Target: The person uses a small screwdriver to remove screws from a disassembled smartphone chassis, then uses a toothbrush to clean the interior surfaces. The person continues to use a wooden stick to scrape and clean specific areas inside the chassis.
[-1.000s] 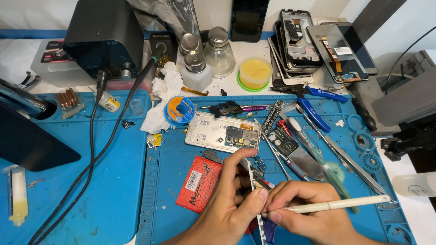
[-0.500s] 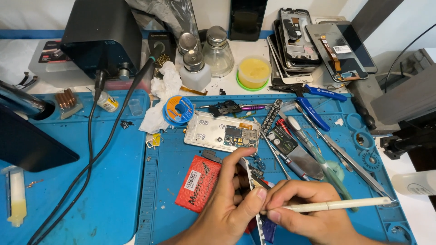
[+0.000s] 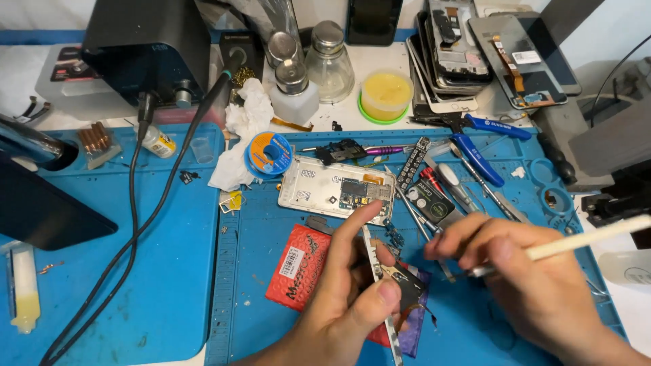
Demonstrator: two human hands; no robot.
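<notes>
Holding a thin phone frame (image 3: 377, 271) edge-on, the left hand (image 3: 346, 298) has it pinched between thumb and fingers, grip clamped on it, low in the near centre over the blue mat (image 3: 169, 285). The frame's long axis runs near-to-far, tilted slightly left at the far end. The right hand (image 3: 529, 285) sits just right of it, grip closed on a pale stick tool (image 3: 583, 240) whose handle points right and a bit far; its metal tip (image 3: 468, 273) points left toward the frame, near but apart. So the frame lies left of the tool tip, the tool's axis roughly crossing the frame's. The right hand is the one nearer the tip-to-frame gap; the left only steadies.

A red packet (image 3: 298, 268) lies under the left hand on the mat. Farther off is an opened white phone body (image 3: 336, 190), a solder spool (image 3: 269, 152) to its left, blue pliers (image 3: 485, 139) far right, a yellow pot (image 3: 385, 95) and glass bottles (image 3: 330, 61) at the far edge of the table, stacked screens (image 3: 468, 47) far right.

Versus the earlier frames: both hands sit higher and larger in view, the tool handle is angled up more to the right, and the tip has drawn back slightly right from the frame. The mat clutter is unchanged.
</notes>
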